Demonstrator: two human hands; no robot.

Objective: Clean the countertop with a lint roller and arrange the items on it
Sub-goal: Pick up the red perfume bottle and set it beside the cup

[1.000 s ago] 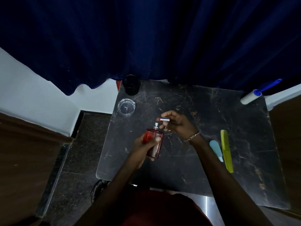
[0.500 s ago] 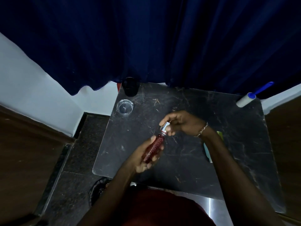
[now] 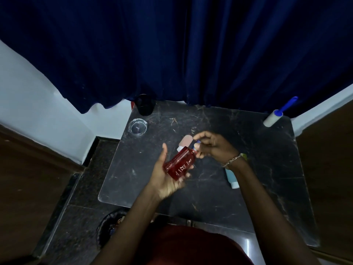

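A red perfume bottle (image 3: 180, 165) lies tilted in my left hand (image 3: 165, 176), whose fingers curl under it above the black marble countertop (image 3: 267, 159). My right hand (image 3: 212, 147) pinches the small cap (image 3: 196, 146) at the bottle's neck. A pink tube (image 3: 185, 142) lies on the countertop just behind the bottle. The lint roller (image 3: 275, 116), white with a blue handle, leans at the far right corner. A light blue tube (image 3: 232, 177) lies beside my right forearm, which hides most of the yellow-green comb (image 3: 244, 156).
A clear glass ashtray (image 3: 138, 126) and a black cup (image 3: 144, 107) stand at the far left corner. A dark blue curtain (image 3: 191, 54) hangs behind the countertop. A round bin (image 3: 109, 229) sits on the floor at the lower left.
The bottle has turned in my left hand so its label faces up. My right hand stays at the cap. The pink tube has come into view behind the bottle.
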